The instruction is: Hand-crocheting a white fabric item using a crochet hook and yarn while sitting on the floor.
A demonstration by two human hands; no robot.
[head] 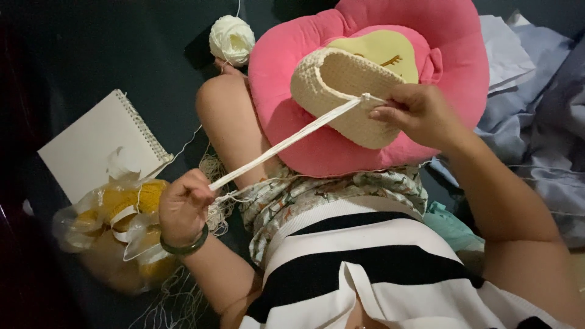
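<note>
Over pink cushion (317,146), right hand (420,113) gripping crocheted basket (344,91)

**Taut yarn spans the gap between the hands**

A bundle of cream strands (286,143) stretches from the left hand (183,207) to the right hand (414,113), crossing the bare knee (228,116). The pink cushion (317,55) crowds behind the right grip; a plastic bag of yellow yarn (116,225) flanks the left.

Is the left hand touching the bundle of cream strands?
Touching. The head view shows the left hand closed around the strands, which run taut from its fist.
</note>
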